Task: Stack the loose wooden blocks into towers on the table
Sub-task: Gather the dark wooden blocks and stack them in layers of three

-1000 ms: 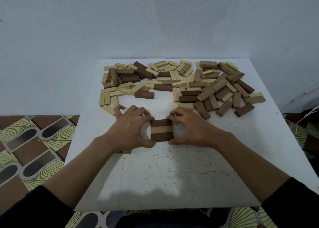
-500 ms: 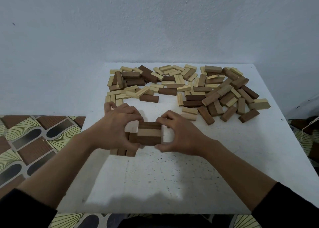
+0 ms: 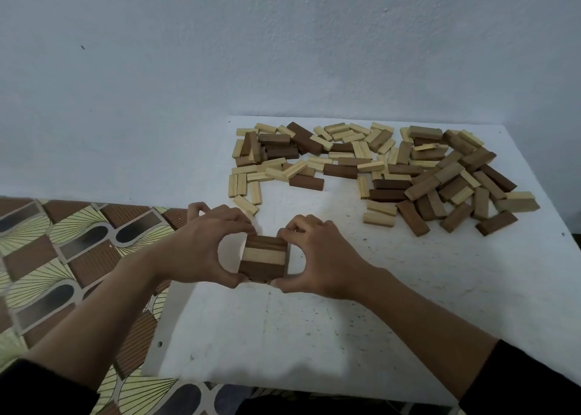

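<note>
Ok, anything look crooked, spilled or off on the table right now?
Nothing stands out. The left hand and right hand grip a three-block layer, dark-light-dark, with its sides flush. The loose blocks lie jumbled at the far side of the table, none over the edge.

Left hand and right hand, fingers curled, thumbs low, in a 2-sided pinch on the block stack.
</note>
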{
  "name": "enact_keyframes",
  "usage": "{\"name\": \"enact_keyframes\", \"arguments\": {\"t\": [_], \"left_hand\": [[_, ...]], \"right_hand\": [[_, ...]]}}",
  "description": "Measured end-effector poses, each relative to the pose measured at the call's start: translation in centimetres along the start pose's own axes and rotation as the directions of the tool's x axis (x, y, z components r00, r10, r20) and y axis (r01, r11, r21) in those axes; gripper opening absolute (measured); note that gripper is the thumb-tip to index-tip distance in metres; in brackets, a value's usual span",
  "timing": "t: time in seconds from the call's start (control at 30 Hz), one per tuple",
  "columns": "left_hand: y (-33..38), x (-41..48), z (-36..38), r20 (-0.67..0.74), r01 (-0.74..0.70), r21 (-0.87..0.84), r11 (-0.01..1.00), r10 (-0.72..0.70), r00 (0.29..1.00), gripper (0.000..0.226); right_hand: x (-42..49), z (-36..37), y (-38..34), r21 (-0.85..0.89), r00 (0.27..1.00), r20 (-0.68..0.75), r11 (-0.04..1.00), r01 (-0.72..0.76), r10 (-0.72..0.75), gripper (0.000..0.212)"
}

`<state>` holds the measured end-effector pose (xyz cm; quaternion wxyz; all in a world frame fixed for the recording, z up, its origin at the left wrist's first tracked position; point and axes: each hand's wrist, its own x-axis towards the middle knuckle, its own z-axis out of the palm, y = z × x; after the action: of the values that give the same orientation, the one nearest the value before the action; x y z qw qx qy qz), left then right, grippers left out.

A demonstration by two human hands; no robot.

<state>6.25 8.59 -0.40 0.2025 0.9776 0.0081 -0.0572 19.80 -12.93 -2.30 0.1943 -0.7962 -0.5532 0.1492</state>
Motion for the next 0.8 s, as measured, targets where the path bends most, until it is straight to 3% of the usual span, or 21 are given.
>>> {"name": "enact_keyframes", "arguments": {"t": [0.7, 0.8], "left_hand": [[-1.1, -0.7, 1.2, 0.010, 0.060, -0.099, 0.993, -0.059, 0.998, 0.067], [-1.1, -0.9, 1.5, -0.005, 0.059, -0.096, 0.994, -0.059, 0.998, 0.077]], "right_hand": [[-0.5, 1.2, -0.2, -0.038, 0.999, -0.052, 0.999, 0.002, -0.004, 0.074], [-0.5, 1.3, -0.2, -0.038, 0.998, -0.055, 0.999, 0.002, -0.004, 0.076]]}}
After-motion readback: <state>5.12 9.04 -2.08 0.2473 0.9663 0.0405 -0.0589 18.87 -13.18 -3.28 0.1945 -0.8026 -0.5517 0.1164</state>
